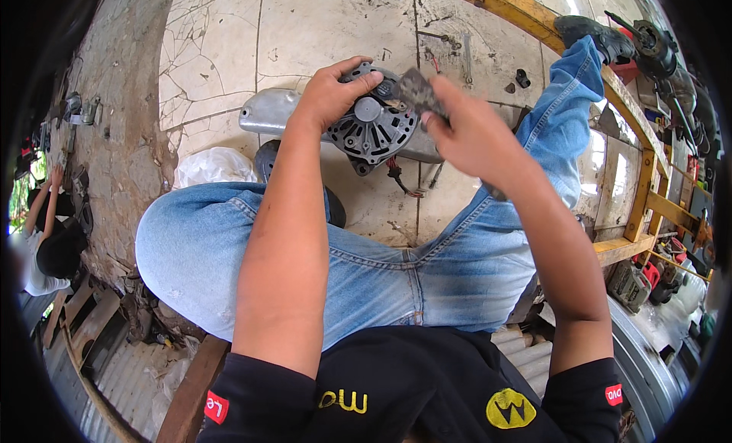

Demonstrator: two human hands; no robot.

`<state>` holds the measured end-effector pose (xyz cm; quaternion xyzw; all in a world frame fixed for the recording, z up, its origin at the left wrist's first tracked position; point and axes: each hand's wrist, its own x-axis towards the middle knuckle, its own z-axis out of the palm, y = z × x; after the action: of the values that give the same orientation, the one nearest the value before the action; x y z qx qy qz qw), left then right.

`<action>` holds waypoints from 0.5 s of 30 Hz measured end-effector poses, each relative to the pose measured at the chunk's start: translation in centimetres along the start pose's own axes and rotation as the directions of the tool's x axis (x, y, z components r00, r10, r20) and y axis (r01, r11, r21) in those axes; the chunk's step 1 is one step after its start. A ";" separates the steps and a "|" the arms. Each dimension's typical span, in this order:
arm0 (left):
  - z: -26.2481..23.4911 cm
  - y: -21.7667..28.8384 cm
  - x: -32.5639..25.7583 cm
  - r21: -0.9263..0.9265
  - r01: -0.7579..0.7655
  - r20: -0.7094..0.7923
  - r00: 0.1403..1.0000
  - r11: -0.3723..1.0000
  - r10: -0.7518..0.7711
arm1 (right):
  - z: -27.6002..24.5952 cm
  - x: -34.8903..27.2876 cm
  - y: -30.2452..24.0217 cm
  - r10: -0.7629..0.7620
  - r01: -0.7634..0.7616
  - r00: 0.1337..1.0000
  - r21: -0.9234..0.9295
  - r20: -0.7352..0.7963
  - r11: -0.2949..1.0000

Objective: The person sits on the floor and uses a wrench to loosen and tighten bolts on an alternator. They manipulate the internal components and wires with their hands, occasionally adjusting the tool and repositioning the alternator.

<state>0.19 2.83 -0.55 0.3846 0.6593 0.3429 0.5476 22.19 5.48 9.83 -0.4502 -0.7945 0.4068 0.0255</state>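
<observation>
The left hand (329, 96) is gripping a round motor part (371, 125), face pointing up; the right hand (473, 134) is pinching a blurred dark scrap (418, 92) against its far-right rim.

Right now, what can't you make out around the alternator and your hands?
Head view only:
- Alternator: its far side, hidden by the left hand.
- Dark worn piece in the right hand: blurred, kind unclear.
- Silver cover: partly behind the alternator.
- Parts on the yellow frame: bent at the rim.

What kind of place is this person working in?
Probably a small repair workshop: the left hand holds a round dark metal motor part, power tools crowd a yellow wooden rack, above a cracked tile floor.
</observation>
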 end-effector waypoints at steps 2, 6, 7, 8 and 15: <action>0.3 0.4 0.0 0.000 -0.002 -0.003 1.000 1.000 0.002 | 1.6 -1.0 1.2 -0.013 0.013 1.000 0.017 -0.004 1.000; 0.1 -0.6 0.5 -0.042 0.000 -0.007 1.000 0.999 0.000 | 3.6 -1.2 1.3 0.159 -0.180 0.983 0.314 0.091 0.932; 0.0 -0.7 0.5 -0.053 0.003 -0.007 1.000 0.999 -0.003 | 3.0 -1.1 0.1 0.233 -0.275 0.960 0.375 0.154 0.885; 0.0 -0.8 0.5 -0.042 -0.002 -0.011 1.000 0.999 0.002 | 2.7 -1.0 -0.5 0.301 -0.369 0.928 0.426 0.221 0.826; 0.1 -0.4 0.3 -0.025 -0.003 0.018 1.000 1.000 0.003 | 2.0 -1.1 0.5 0.177 -0.229 0.960 0.247 0.218 0.942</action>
<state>0.21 2.93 -1.05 0.3818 0.6496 0.3482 0.5576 22.38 3.59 8.46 -0.4808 -0.6796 0.5531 -0.0328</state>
